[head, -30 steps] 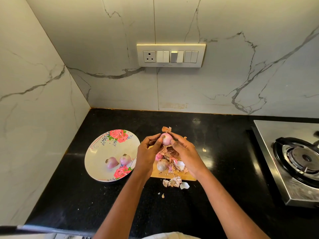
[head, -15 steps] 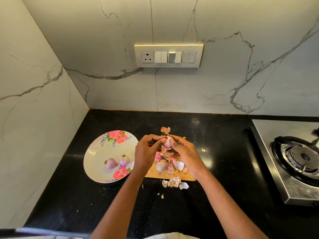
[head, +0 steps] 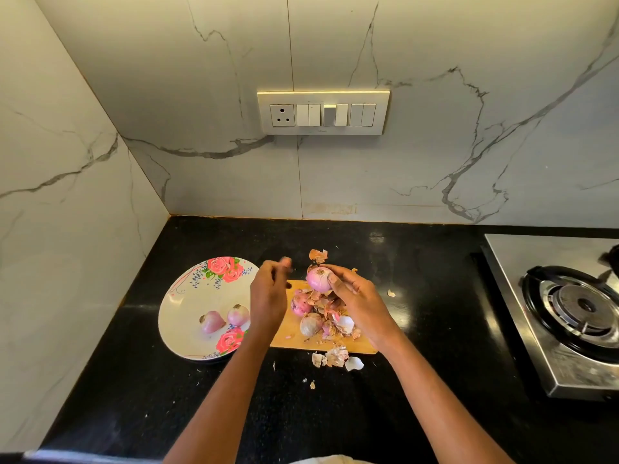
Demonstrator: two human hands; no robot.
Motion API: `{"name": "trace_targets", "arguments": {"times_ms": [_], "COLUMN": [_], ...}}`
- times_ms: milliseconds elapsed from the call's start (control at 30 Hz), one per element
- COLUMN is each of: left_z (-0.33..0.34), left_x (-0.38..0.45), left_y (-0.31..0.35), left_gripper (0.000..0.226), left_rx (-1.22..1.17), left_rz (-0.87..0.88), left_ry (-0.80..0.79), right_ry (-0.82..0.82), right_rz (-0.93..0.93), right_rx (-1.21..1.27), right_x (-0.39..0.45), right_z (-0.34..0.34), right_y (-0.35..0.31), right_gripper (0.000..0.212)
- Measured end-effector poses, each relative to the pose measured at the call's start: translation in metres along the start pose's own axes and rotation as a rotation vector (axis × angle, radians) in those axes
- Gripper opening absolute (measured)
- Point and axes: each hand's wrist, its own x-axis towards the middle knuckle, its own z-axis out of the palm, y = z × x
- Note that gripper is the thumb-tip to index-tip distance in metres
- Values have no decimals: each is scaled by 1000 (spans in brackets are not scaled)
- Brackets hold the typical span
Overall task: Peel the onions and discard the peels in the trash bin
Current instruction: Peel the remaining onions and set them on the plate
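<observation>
My right hand [head: 356, 301] grips a pink, mostly peeled onion [head: 318, 279] above the far end of a wooden cutting board [head: 289, 339]. My left hand [head: 269, 291] is just left of the onion and apart from it. Its fingertips are blurred, so I cannot tell whether they pinch a peel. Two more onions [head: 301, 304] [head: 311, 324] lie on the board among a heap of dry peels [head: 335, 318]. A floral plate [head: 186, 316] at the left holds two peeled onions [head: 211, 321] [head: 238, 314]. No trash bin is in view.
Loose peels [head: 335, 358] lie on the black counter [head: 435, 296] in front of the board, and one piece [head: 318, 255] lies behind it. A steel gas stove [head: 569, 313] stands at the right. Marble walls close the corner, with a switch panel [head: 323, 112] on the back wall.
My left hand has come off the onion and moved left. My right hand now holds the onion alone, turned so that more of its pink surface shows.
</observation>
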Motion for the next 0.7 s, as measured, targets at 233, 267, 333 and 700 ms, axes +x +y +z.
{"name": "trace_targets", "arguments": {"times_ms": [233,267,333,700], "left_z": [-1,-1,-2,1], "left_x": [-3,-3,-2,-13], "left_y": [-1,-2,0,-14], "left_gripper": [18,24,25,6], "left_rx": [86,95,90,-50], "left_rz": [234,239,230,182], "left_ry": [-290,-314,-320,-146], "right_ry": [48,39,25,-33], "right_rz": [-16,-20,-37,-75], "right_rx": [-118,-153,-231,-505], "right_x": [4,4,5,10], "right_z": [-12,-12,-12,-6], "right_y": [1,1,0,-10], "right_gripper": [32,32,28,34]}}
